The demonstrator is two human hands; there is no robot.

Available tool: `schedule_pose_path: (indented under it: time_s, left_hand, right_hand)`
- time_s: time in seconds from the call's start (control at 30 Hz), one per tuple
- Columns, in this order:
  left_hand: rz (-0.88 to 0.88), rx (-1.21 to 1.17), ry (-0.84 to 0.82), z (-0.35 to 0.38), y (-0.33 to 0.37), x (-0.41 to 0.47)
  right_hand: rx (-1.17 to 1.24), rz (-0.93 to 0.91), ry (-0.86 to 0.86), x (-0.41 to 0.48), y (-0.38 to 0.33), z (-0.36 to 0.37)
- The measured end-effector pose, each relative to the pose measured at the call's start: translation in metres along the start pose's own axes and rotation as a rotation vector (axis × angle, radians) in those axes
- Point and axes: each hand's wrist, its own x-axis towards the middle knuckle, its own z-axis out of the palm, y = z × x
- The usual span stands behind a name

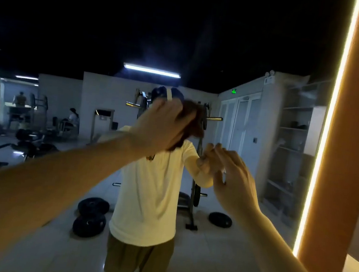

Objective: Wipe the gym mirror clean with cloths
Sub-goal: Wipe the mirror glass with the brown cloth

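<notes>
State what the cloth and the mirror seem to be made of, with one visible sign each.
Cloth: probably soft brown fabric, matte; it bunches under the left hand, though blurred. Mirror: glass, glossy; it shows a clear reflection of the person.

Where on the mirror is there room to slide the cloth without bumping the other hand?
Free glass: the mirror's top part above the brown cloth, and the wide stretch left of the left hand, above its forearm. Also low down, between the two forearms. Crowded: the middle, where the right hand sits close beside the cloth.
</notes>
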Motion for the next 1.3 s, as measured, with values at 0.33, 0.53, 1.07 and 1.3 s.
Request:
schedule_pose_path:
  time_s: [0.33, 0.53, 1.07, 1.3]
  left_hand:
    - [-0.064, -0.198, 0.033, 0.005, 0.018, -0.005]
    - [-0.097, 0.198, 0.033, -0.018, -0.092, 0.041]
    - [0.011, 0.050, -0.057, -0.018, -0.083, 0.061]
    - [-0.593, 0.091, 0.037, -0.019, -0.081, 0.110]
  right_hand:
    - [-0.122, -0.062, 0.166, 0.107, -0.042, -0.017]
    - [-0.272, -0.095, 0.158, 0.115, -0.039, 0.001]
    - [0.079, -0.054, 0.456, 0.128, -0.048, -0.006]
    - [-0.114, -0.110, 0.468, 0.132, -0.043, -0.002]
